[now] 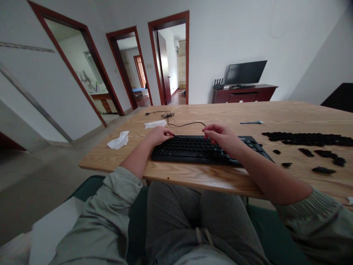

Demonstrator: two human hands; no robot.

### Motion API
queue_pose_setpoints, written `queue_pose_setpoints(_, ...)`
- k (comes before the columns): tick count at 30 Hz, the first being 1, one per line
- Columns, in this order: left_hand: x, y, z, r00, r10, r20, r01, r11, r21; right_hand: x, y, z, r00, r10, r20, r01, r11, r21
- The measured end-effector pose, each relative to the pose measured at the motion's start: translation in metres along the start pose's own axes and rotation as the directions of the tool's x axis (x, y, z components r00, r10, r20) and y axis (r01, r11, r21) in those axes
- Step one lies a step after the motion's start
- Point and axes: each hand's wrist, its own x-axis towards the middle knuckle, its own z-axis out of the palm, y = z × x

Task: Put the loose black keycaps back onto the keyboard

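the left hand [159,135] lies palm down on the upper left of a flat black plastic keyboard [190,152], fingers half curled and close together, with nothing visible in its grip. the right hand [223,138] sits the same way further along the keyboard's top edge, fingers bunched and holding nothing that shows. the keyboard lies near the front edge of a pale wood-grain counter [278,114], both forearms stretched across that edge. to the right lie loose black keycaps [309,139], in a long row and small scattered clumps, apart from the right hand. beyond the hands coils a thin black cable [168,116], with a folded white tissue [155,124] just beside it, a crumpled white tissue [118,140] to the left, and a slim blue stick [251,122] further right
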Motion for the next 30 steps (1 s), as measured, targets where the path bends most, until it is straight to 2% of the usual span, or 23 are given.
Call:
queue_pose_setpoints(3,0.002,0.003,0.002,0.998,0.016,0.058,-0.022,0.995,0.093,0.001,0.000,-0.003,1.000,0.005,-0.022,-0.004,1.000,0.023)
queue_pose_setpoints(7,-0.001,0.004,0.000,0.996,0.063,0.059,-0.072,0.983,0.171,-0.001,-0.007,-0.010,0.998,-0.018,-0.067,0.018,1.000,-0.003)
queue_pose_setpoints(10,-0.004,0.002,0.000,0.998,0.066,0.013,-0.067,0.991,0.115,-0.009,-0.022,-0.035,0.991,-0.105,-0.085,0.092,0.985,-0.148)
queue_pose_setpoints(12,-0.005,0.000,-0.001,0.998,0.048,-0.040,-0.046,0.997,0.055,-0.015,-0.030,-0.069,0.984,-0.149,-0.094,0.115,0.948,-0.298)
queue_pose_setpoints(13,-0.005,-0.001,-0.001,0.997,0.041,-0.060,-0.039,0.999,0.034,-0.019,-0.032,-0.091,0.986,-0.136,-0.094,0.088,0.912,-0.402)
queue_pose_setpoints(15,-0.005,-0.003,-0.002,0.996,0.034,-0.086,-0.033,0.999,0.012,-0.025,-0.026,-0.140,0.994,-0.021,-0.103,-0.046,0.796,-0.603)
queue_pose_setpoints(18,-0.004,-0.005,-0.005,0.992,0.013,-0.122,-0.014,1.000,-0.007,-0.036,0.002,-0.209,0.985,0.146,-0.096,-0.169,0.658,-0.734)
queue_pose_setpoints(21,-0.005,-0.005,-0.009,0.987,-0.031,-0.159,0.025,0.999,-0.040,-0.053,0.037,-0.250,0.957,0.261,-0.126,-0.263,0.595,-0.759)
queue_pose_setpoints(23,-0.006,-0.005,-0.010,0.984,-0.054,-0.169,0.044,0.997,-0.064,-0.064,0.055,-0.260,0.953,0.280,-0.117,-0.266,0.586,-0.766)
queue_pose_setpoints(25,-0.007,-0.005,-0.011,0.983,-0.068,-0.171,0.056,0.996,-0.077,-0.072,0.067,-0.260,0.960,0.259,-0.110,-0.246,0.582,-0.775)
queue_pose_setpoints(30,-0.008,-0.005,-0.010,0.979,-0.085,-0.185,0.069,0.994,-0.090,-0.072,0.071,-0.249,0.965,0.228,-0.131,-0.242,0.582,-0.777)
